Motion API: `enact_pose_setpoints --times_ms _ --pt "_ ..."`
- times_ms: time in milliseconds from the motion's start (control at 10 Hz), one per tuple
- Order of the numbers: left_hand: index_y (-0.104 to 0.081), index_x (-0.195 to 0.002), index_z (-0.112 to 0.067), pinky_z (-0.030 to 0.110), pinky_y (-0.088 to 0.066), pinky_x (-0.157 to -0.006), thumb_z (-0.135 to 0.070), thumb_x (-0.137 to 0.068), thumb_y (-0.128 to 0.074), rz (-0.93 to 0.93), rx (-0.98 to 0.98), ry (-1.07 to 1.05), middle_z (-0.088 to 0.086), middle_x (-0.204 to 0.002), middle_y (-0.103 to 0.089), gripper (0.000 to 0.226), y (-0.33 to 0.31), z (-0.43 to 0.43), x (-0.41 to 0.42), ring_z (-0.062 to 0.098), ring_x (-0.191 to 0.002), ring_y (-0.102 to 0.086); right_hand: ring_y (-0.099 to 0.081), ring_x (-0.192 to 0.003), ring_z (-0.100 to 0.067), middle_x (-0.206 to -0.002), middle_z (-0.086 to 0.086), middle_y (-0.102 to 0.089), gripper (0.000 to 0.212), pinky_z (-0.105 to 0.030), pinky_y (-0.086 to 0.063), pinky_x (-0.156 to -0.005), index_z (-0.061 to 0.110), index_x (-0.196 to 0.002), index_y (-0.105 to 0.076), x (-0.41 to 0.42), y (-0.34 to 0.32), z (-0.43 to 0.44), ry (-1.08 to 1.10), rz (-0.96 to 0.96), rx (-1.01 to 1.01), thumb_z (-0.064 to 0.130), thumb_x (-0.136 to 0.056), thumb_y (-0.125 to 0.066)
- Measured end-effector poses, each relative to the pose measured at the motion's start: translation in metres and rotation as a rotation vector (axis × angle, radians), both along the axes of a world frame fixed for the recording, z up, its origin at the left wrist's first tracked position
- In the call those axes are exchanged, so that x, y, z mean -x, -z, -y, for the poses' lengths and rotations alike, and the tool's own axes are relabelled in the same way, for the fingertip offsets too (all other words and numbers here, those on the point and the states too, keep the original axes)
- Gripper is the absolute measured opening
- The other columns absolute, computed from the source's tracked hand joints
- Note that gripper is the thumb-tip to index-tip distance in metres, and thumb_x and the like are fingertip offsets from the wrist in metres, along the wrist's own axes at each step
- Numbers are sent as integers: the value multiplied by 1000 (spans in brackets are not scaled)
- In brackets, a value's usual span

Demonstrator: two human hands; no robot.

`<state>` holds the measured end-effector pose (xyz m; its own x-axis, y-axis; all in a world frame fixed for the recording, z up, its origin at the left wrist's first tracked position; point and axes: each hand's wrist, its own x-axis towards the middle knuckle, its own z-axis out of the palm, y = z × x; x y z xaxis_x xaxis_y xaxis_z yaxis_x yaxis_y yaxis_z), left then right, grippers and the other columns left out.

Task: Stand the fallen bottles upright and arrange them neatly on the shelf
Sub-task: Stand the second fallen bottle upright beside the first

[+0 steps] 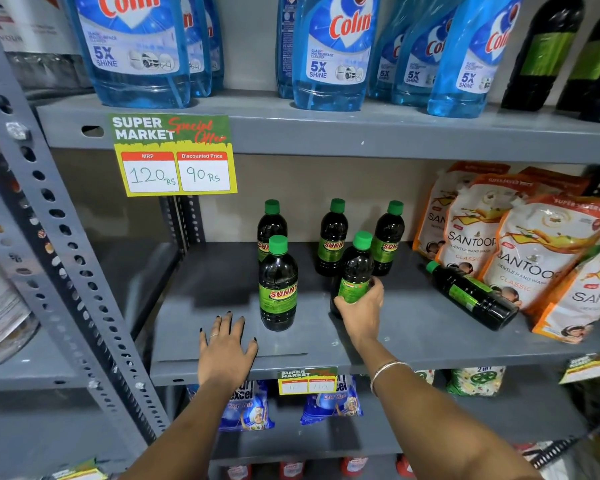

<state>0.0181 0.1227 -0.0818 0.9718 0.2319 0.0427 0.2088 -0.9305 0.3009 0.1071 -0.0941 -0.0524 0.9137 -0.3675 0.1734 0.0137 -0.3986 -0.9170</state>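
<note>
Right hand is gripping a dark bottle mid-frame; left hand is lying spread flat (one bottle lying fallen at right).

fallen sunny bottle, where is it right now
In the head view the fallen Sunny bottle lies on its side at the right of the middle shelf, against the Santoor pouches, right of the right hand.
</note>
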Motion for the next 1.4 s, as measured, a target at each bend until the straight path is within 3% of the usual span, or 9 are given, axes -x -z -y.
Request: enact_pose_setpoints --times_ms 100,200,300,400,600,800,900,1100,1400 --pt "-18 -146 -23 46 -5 -120 -46 -94 -30 0 -1 2 3 -158 -12 58 0 0 0 21 -147 -6 -56 -105 -32 -121 -14 -55 79 -43 -48 -87 13 -133 -27 -1 2 2 -40 -54 -4 14 -68 -71" --pt "-19 -146 -23 46 -6 -120 -46 -94 -31 -1 -3 -2 3 -158 -12 58 0 0 0 21 -147 -7 -55 -108 -32 -118 -14 -55 74 -42 -48 -87 10 -129 -34 -2 1 2 -13 -24 17 12 -67 -74" --pt "-19 -146 -23 46 -6 -120 -46 -94 -31 -1 -4 -3 3 -158 -12 58 0 0 0 21 -147 -7 -43 -120 -32 -122 -16 -48 79 -47 -42 -99 4 -126 -38 -2 0 1 57 12 50 16 -62 -82" --pt "-19 -146 -23 46 -6 -120 -46 -94 -31 1 0 -5 3 -158 -12 59 0 0 0 21 -146 -7 -35 -125 -32 -128 -18 -41 94 -48 -36 -106 2 -133 -31 -2 0 2 78 -2 70 22 -59 -85" --pt "-19 -146 -24 46 -7 -120 -46 -93 -32 0 0 -9 3 -158 -13 59 1 0 -1 21 -147 -7 -48 -117 -34 -121 -16 -50 78 -50 -44 -98 5 -124 -36 -5 1 2 23 -14 9 14 -61 -80" --pt "-19 -146 -24 46 -7 -120 -46 -93 -32 5 -1 -10 3 -158 -14 59 1 0 -1 21 -146 -8 -40 -122 -30 -125 -16 -45 86 -45 -39 -104 3 -123 -36 -3 0 2 53 3 51 22 -58 -87" --pt "-18 -147 -24 46 -6 -120 -46 -94 -31 -1 0 -7 3 -158 -12 59 1 1 0 21 -147 -6 -41 -122 -31 -125 -17 -46 83 -46 -39 -104 1 -125 -36 -3 3 2 29 -4 19 17 -60 -84" --pt "-18 -147 -24 45 -6 -120 -46 -94 -31 0 -4 -7 3 -159 -11 59 -1 1 0 21 -147 -6 -47 -116 -31 -118 -16 -51 69 -42 -44 -95 2 -113 -41 -3 0 4 57 -12 20 14 -62 -84" --pt "-18 -147 -24 46 -6 -120 -46 -94 -31 1 -5 -5 3 -159 -12 59 -1 1 0 21 -147 -7 -47 -114 -32 -116 -17 -52 70 -45 -45 -96 3 -109 -41 -5 -2 4 87 -15 68 19 -58 -87"
